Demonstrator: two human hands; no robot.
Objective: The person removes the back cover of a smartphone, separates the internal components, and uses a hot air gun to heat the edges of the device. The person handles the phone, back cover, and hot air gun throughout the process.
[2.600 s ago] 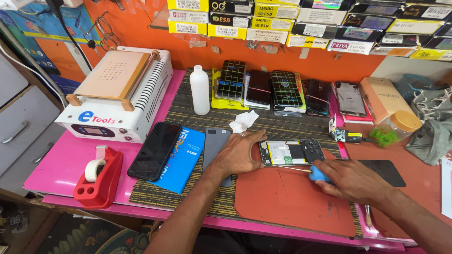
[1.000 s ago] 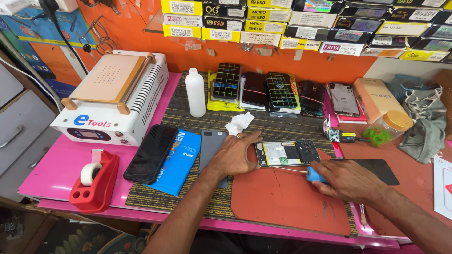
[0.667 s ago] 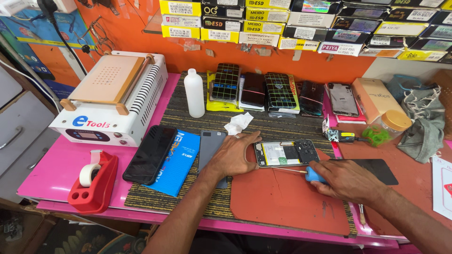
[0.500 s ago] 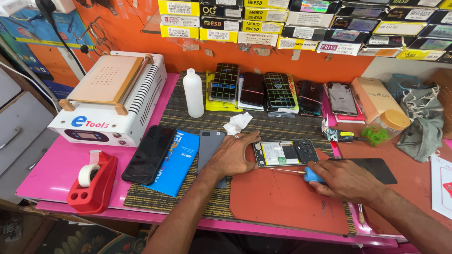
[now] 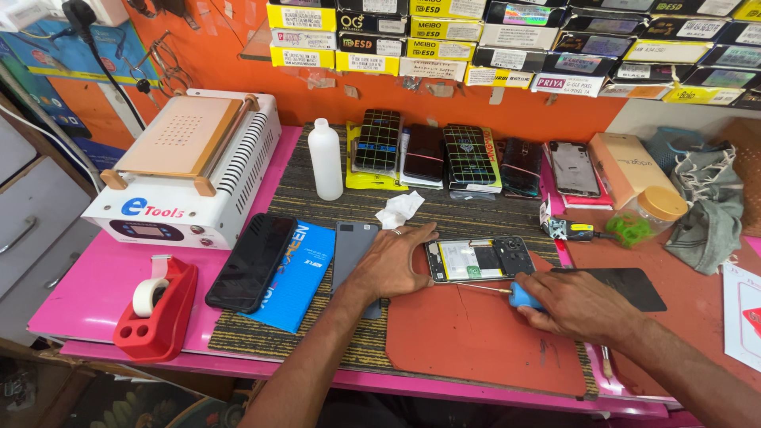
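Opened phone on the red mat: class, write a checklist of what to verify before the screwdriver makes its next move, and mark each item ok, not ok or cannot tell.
1. Opened phone lies flat on the red mat: ok.
2. Left hand steadies the phone at its left end: ok.
3. Right hand grips the blue-handled screwdriver: ok.
4. Screwdriver tip seated on a screw: cannot tell, too small to see.
5. Loose screws kept somewhere safe: cannot tell, none visible.
6. White bottle stands upright, apart from the phone: ok.
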